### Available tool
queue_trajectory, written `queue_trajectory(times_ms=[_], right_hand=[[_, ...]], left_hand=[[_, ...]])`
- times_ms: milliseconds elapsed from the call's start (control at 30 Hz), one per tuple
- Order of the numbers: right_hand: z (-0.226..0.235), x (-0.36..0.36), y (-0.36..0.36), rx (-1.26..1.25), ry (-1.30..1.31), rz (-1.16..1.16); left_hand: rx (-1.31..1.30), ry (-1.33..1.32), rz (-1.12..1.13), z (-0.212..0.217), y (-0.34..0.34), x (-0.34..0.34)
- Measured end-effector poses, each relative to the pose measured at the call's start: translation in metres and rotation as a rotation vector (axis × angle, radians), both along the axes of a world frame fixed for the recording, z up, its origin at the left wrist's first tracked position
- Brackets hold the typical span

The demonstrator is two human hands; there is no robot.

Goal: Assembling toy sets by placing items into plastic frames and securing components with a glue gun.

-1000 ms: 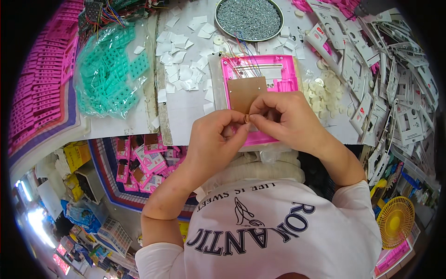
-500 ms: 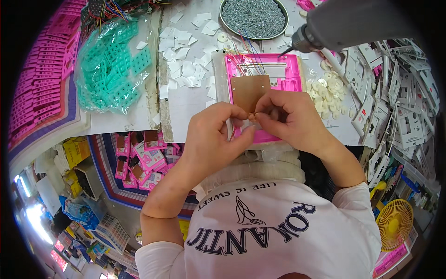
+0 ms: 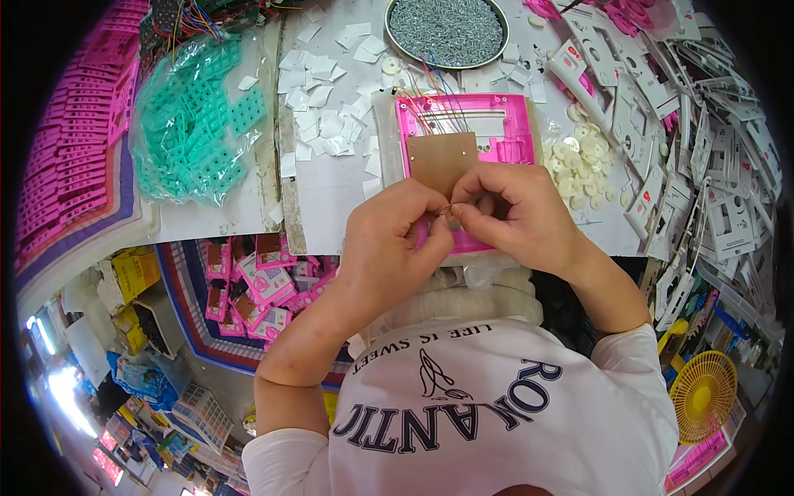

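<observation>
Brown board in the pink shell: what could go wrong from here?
- The thin coppery piece between the left hand and right hand is tiny; it could slip and drop.
- Coloured wires loop past the far edge of the pink shell; they might snag.
- White discs lie loose beside the shell; a stray one could get knocked in.

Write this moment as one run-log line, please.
left hand: at coppery piece | right hand: pinching it | beneath: pink casing | over casing: brown board | beyond: screw dish
</observation>
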State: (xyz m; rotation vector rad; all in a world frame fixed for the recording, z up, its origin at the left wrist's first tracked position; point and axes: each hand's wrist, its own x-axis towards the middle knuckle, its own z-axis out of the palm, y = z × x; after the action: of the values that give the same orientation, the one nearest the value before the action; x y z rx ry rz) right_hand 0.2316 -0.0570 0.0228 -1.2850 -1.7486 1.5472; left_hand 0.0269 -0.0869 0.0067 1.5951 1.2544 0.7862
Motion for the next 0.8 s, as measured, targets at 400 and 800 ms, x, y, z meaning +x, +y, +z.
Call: queue_trajectory(times_ms=[400,800], right_hand=[[-0.001,0.004,0.001,-0.032,0.017,-0.002],[-0.001,0.005,0.001,-0.032,0.028,-0.005]], left_hand=[[0.003,0.057,0.006,0.005,-0.002,-0.004],[-0.031,0.024,0.006,0.005,-0.005,-0.005]])
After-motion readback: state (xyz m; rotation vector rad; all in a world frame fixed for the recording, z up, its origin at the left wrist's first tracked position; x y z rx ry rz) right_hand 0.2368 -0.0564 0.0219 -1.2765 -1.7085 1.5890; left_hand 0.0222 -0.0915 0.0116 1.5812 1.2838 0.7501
